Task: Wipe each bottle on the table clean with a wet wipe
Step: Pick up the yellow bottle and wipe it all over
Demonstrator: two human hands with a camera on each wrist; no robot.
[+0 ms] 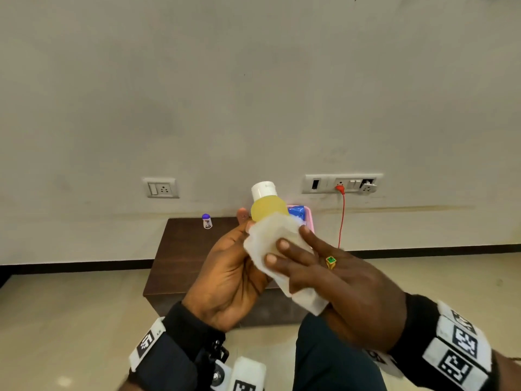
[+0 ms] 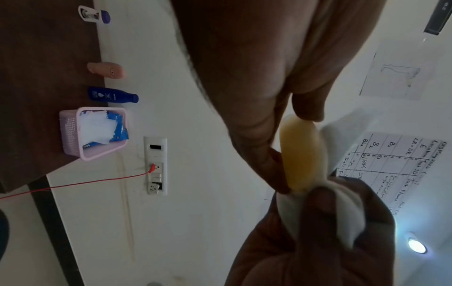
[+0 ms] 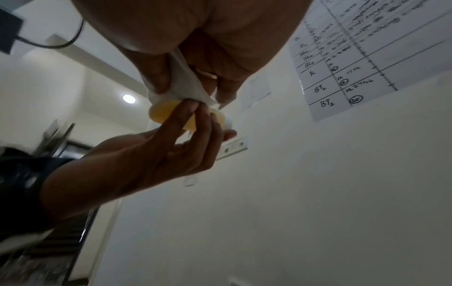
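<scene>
Currently in hand: one yellow bottle (image 1: 266,207) with white cap (image 1: 263,189), lifted clear of the worktop (image 1: 183,249).
- Left hand (image 1: 228,277): fingers curled round the bottle's lower body, holding it upright with a slight tilt.
- Right hand (image 1: 332,277): fingers pressing a white wet wipe (image 1: 270,238) around the bottle's body; the wipe covers the lower part, while shoulder and cap show bare.
- Standing at the back of the worktop: small bottle with purple cap (image 2: 95,14), peach-pink bottle (image 2: 106,70), dark blue bottle (image 2: 111,95). Whether any has been wiped cannot be told.
- Pink basket (image 2: 71,133), beside the blue bottle: holds a blue wipes pack (image 2: 119,127) and loose white sheets.

Progress, as judged: wiping of the yellow bottle under way, upper part outstanding; up to three bottles left.
</scene>
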